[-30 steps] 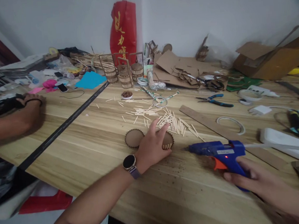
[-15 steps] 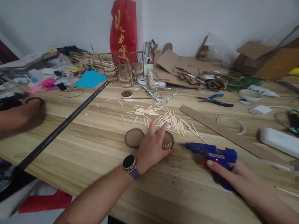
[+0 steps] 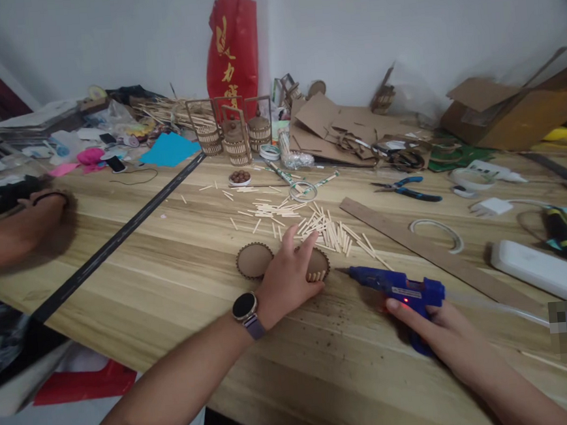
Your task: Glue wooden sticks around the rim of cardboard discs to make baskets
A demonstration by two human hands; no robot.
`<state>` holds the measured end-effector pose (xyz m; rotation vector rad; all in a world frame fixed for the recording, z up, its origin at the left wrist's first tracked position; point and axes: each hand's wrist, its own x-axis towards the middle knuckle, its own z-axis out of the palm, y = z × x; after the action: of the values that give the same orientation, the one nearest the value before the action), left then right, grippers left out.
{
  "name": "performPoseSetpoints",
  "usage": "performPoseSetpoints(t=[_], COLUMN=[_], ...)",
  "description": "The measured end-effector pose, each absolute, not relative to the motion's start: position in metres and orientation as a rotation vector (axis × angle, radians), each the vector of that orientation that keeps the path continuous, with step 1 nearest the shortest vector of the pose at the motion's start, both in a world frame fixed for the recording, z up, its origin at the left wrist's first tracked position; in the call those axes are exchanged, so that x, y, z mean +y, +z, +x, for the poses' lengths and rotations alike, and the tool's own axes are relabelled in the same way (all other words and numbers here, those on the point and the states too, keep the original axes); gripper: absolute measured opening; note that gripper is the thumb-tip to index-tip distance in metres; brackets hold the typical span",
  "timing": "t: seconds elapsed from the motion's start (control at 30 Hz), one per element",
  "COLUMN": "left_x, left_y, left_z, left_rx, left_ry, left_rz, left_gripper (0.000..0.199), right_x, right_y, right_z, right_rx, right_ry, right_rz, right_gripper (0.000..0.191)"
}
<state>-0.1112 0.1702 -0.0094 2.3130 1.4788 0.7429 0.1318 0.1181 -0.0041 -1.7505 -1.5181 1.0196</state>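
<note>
"Right grip (image 3: 448, 337)?"
"Wrapped around a blue plastic glue gun (image 3: 392, 286)."
"Left grip (image 3: 286, 281)?"
"Over a toothed round brown cardboard disc (image 3: 320, 259), ten o'clock from the gun; whether pinching, I can't tell."

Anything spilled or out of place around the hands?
Yes: dark specks litter the wooden tabletop near the left hand, perhaps debris. Beyond that hand, wooden sticks lie strewn at odd angles.
</note>
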Motion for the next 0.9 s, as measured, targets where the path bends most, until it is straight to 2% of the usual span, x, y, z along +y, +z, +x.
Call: performPoseSetpoints(t=[0.17,0.37,0.6,0.9], left_x=[0.17,0.17,0.171,0.171], left_y=[-0.01,-0.008,-0.011,-0.012], left_z=[-0.112,-0.112,-0.113,-0.112], left_rx=[1.48,1.49,1.503,1.466], left_ry=[0.748,0.729,0.749,0.786], left_rz=[2.322,2.298,2.268,2.26], left_gripper=[0.093,0.093,0.094,0.094], right_x=[0.126,0.136,0.132,0.127], right_y=[-0.009,0.007,0.008,-0.007], right_z=[0.137,0.13,0.113,0.131], right_rx=[-1.253,-1.078,-1.091,-1.267], right_ry=[1.199,1.217,1.271,1.254], right_rz=[-1.646,-1.409,-1.36,-1.602], right_gripper=[0.054,0.039,0.041,0.053])
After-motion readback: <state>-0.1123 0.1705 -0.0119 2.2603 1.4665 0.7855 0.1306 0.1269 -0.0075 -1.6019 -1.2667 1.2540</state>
